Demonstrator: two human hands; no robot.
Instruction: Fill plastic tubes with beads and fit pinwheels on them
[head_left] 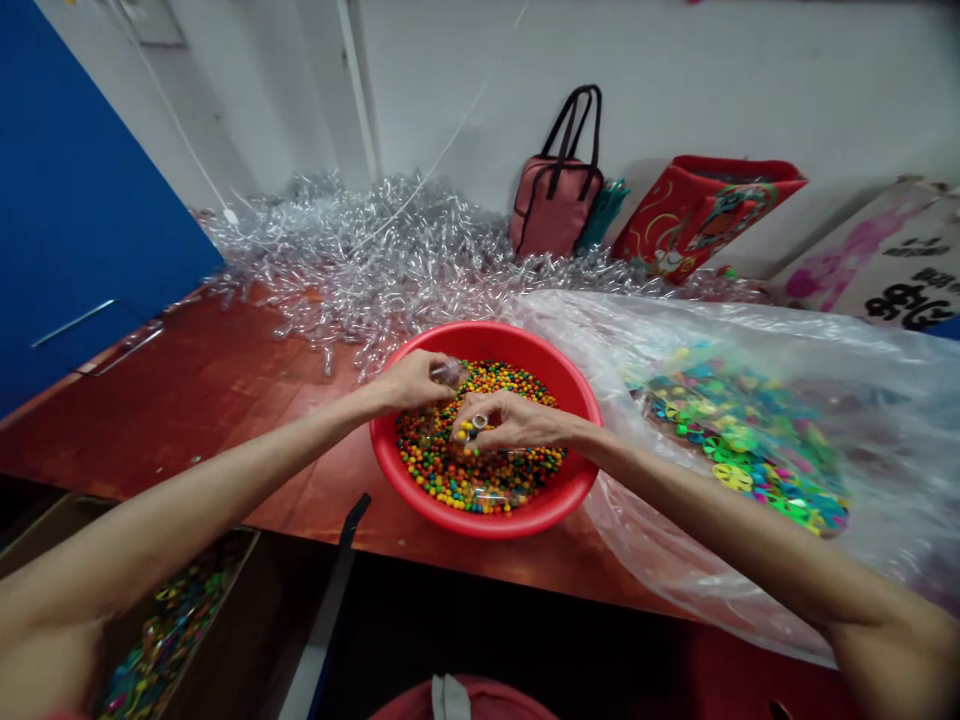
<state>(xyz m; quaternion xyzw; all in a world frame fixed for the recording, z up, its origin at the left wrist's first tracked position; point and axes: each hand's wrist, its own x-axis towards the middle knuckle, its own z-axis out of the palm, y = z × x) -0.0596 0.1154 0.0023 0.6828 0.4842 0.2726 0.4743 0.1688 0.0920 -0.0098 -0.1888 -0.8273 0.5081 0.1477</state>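
A small clear plastic piece (450, 373) is pinched in the left hand (409, 382), and the right hand (517, 422) pinches a small ring (474, 428) (material hard to tell), both just above multicoloured beads (480, 450) in a red basin (579, 410) on the reddish wooden counter (187, 420), beside a clear plastic bag (750, 340).

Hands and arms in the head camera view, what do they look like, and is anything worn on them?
The left hand and right hand are bare, without gloves. The left arm and right arm show no sleeves, watch or bracelet, and no cables.
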